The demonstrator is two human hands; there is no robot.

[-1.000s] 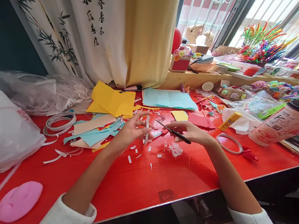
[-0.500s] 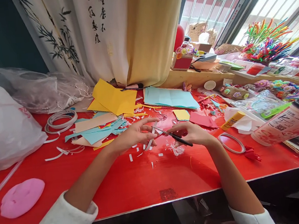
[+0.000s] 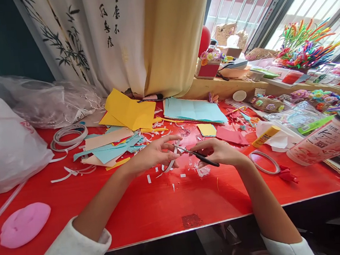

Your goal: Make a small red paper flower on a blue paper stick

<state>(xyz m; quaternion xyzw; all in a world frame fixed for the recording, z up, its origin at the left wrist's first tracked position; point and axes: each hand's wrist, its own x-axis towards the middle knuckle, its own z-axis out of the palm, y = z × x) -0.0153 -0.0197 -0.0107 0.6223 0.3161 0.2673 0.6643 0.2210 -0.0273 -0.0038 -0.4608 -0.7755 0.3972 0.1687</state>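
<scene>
Between the fingers of my left hand point(image 3: 160, 152) is a narrow white paper strip point(image 3: 170, 165), its lower end curling down toward the table. My right hand point(image 3: 217, 151) is closed on a pair of scissors point(image 3: 204, 158) with dark handles. The scissor blades point left and meet the strip near my left fingertips; whether they are parted is too small to tell. Below both hands lie small white paper snippets point(image 3: 183, 175) and a little heap of fine white shreds point(image 3: 203, 170) on the red table point(image 3: 154, 213).
Coloured paper scraps point(image 3: 112, 151) and tape rolls point(image 3: 68, 137) lie to the left, beside a white plastic bag point(image 3: 9, 143). Light blue sheets point(image 3: 194, 110) are at the back. On the right are a glue stick point(image 3: 265, 136), a white ring point(image 3: 264, 162) and a large cup point(image 3: 327, 140).
The upper end of the white strip and the scissor blades have shifted very slightly at my left fingertips. Both hands stay in nearly the same place.
</scene>
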